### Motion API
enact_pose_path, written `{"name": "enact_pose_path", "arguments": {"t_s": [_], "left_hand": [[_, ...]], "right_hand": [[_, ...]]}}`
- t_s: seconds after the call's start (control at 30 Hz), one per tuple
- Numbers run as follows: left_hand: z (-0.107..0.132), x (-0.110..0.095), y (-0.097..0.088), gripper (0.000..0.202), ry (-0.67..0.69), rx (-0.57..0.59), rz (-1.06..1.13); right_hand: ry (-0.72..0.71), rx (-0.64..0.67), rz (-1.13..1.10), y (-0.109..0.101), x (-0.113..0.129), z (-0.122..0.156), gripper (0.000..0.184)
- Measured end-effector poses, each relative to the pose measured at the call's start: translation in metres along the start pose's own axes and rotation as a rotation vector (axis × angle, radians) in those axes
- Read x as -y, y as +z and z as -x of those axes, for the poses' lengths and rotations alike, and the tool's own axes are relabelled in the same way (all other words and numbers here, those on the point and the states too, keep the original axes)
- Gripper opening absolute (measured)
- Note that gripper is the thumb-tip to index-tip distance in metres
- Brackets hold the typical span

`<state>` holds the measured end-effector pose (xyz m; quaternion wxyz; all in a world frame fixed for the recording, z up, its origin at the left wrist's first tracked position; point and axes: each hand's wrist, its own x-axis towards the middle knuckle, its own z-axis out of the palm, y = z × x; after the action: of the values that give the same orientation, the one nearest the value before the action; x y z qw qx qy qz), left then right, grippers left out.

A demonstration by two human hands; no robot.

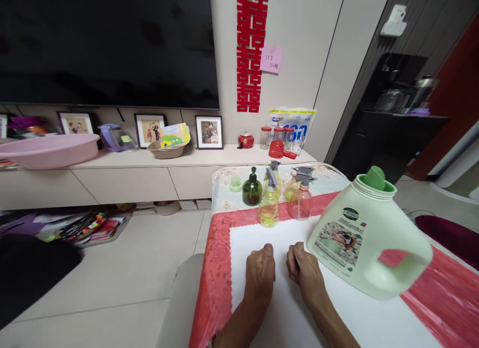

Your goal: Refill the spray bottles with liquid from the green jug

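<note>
My left hand [259, 272] and my right hand [304, 268] rest side by side on a white mat [277, 313] over the red tablecloth [215, 268]. Both have their fingers curled under into loose fists with nothing visible in them. A large pale green detergent jug [368, 233] with a green cap stands just right of my right hand, close to it but apart. Beyond the hands stand a yellow spray bottle [268, 204], a pink spray bottle [300, 198] and a dark green pump bottle [252, 189].
More spray bottles [290, 181] and a small green lid [235, 183] sit at the table's far end. A long low cabinet [149, 173] carries photo frames, a pink basin [48, 149], jars and a red teapot. Clutter lies on the floor at left.
</note>
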<state>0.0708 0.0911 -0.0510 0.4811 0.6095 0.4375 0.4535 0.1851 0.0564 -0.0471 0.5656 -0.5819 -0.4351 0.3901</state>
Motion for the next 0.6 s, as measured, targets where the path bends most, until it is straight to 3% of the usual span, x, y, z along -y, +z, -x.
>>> {"name": "enact_pose_path", "arguments": {"t_s": [0.27, 0.47, 0.6], "left_hand": [[-0.001, -0.002, -0.001, 0.069, 0.019, -0.005, 0.018], [-0.019, -0.028, -0.015, 0.031, -0.023, -0.178, 0.006], [-0.048, -0.042, -0.021, 0.05, 0.056, -0.205, -0.091]], "right_hand": [[0.017, 0.001, -0.033, -0.001, -0.004, 0.0, 0.076], [0.016, 0.004, -0.061, 0.0, -0.005, 0.0, 0.076], [0.018, 0.011, -0.083, 0.001, -0.006, 0.0, 0.077]]}}
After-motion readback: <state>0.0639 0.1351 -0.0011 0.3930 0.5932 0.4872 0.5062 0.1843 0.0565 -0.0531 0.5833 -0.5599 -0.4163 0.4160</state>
